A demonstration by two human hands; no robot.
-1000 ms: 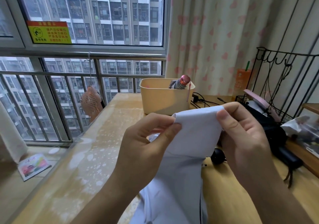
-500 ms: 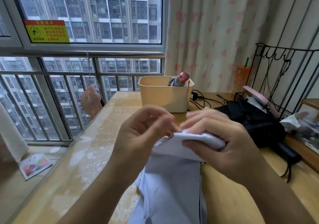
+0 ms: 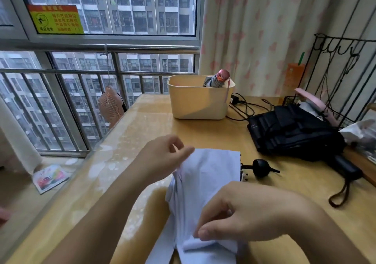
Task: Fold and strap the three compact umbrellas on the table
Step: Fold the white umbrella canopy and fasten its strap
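Fingers: the left hand (image 3: pixel 164 157) has thumb and forefinger closed in a pinch on the canopy's left edge. The right hand (image 3: pixel 254 212) has thumb and curled fingers pinching a fold of the same cloth. Neither hand is free.
Thing held: a pale lilac-white fabric compact umbrella (image 3: pixel 209 182), lying on the yellow wooden desk (image 3: pixel 193 133) on the person's side of the cream plastic bin (image 3: pixel 197 105), well apart from it.
Long axis: it runs from the person's edge of the desk away toward the bin, leaning slightly right. A black round knob (image 3: pixel 261 168) juts out at the bin-ward end, off to the right.
Cloth from the fingers: it lies between the two hands, with the left hand at the bin-ward end and the right hand at the end farthest from the bin.
Nearer hand: the right hand is closer to the knob, and the left hand is closer to the loose far corner.
Coming move: the panels probably need gathering round the shaft along that axis before any strap goes on. No strap shows.
Others: a black fabric compact umbrella (image 3: pixel 295 133) lies loose to the right of the bin. A grey folded umbrella with a pink-red cap (image 3: pixel 217 79) stands inside the bin at its right end.
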